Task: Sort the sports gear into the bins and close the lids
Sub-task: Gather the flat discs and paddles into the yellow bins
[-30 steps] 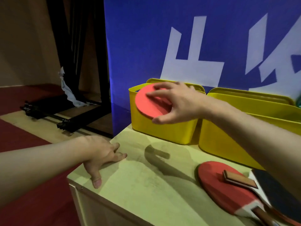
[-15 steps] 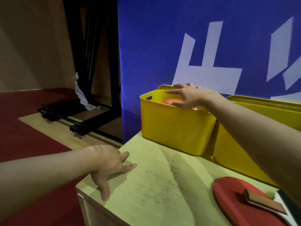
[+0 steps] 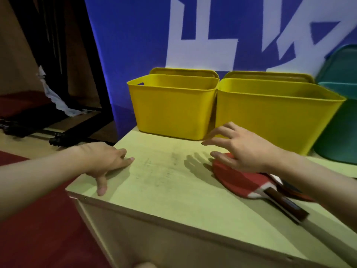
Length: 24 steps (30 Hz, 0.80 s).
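Since half a second ago my right hand (image 3: 244,149) has come out of the left yellow bin (image 3: 172,107) and dropped back toward me; it now hovers with fingers spread and relaxed, holding nothing, over the head of the red table tennis paddle (image 3: 239,182) lying on the wooden table (image 3: 158,182). Whether the thumb touches the red rubber I cannot tell. That paddle's dark handle points toward the table's near right edge, and a second paddle (image 3: 295,194) peeks out from under my forearm just beside it, mostly hidden. My left hand (image 3: 102,161) stays flat on the table's left corner, fingers straight, thumb pointing back toward me along the edge. Both yellow bins stand open at the far side of the table, the left one touching or nearly touching the right yellow bin (image 3: 274,115), each with its yellow lid (image 3: 183,71) propped upright behind it against the blue banner (image 3: 135,35). From this angle I cannot see inside either bin. A teal bin (image 3: 340,132) sits at the far right, partly cut off.
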{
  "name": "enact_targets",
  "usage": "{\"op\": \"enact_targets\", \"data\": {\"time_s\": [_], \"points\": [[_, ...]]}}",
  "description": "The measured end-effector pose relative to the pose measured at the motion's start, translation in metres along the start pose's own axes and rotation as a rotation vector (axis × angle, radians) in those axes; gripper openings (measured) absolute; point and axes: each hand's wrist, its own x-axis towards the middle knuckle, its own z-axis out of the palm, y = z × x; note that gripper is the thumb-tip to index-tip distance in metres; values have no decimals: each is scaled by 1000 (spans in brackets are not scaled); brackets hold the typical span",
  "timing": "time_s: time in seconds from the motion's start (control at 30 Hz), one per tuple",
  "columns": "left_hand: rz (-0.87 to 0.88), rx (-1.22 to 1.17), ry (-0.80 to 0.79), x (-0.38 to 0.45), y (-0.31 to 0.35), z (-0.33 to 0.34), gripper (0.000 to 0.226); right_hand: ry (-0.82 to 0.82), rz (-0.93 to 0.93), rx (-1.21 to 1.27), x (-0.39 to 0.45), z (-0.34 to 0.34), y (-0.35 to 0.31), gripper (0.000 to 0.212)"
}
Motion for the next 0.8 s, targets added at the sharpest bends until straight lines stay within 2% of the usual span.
{"op": "enact_targets", "data": {"time_s": [0.07, 0.13, 0.23, 0.33, 0.43, 0.57, 0.67, 0.8], "points": [[7, -9, 21, -2, 12, -10, 128, -82, 91, 74, -34, 2, 5, 60], [59, -74, 118, -2, 28, -23, 114, -106, 198, 137, -68, 8, 12, 63], [135, -99, 260, 6, 59, -52, 106, -42, 357, 176, -118, 19, 19, 66], [241, -114, 374, 19, 94, -91, 101, -62, 490, 107, -161, 28, 29, 72], [304, -118, 507, 31, 124, -134, 94, -63, 609, 179, -191, 29, 38, 77], [397, -146, 715, 54, 157, -184, 79, 46, 693, 267, -194, 33, 44, 66], [423, -174, 697, 78, 183, -212, 83, 83, 732, 297, -198, 33, 49, 61], [422, -139, 576, 98, 205, -223, 103, -23, 671, 273, -204, 35, 49, 75]]}}
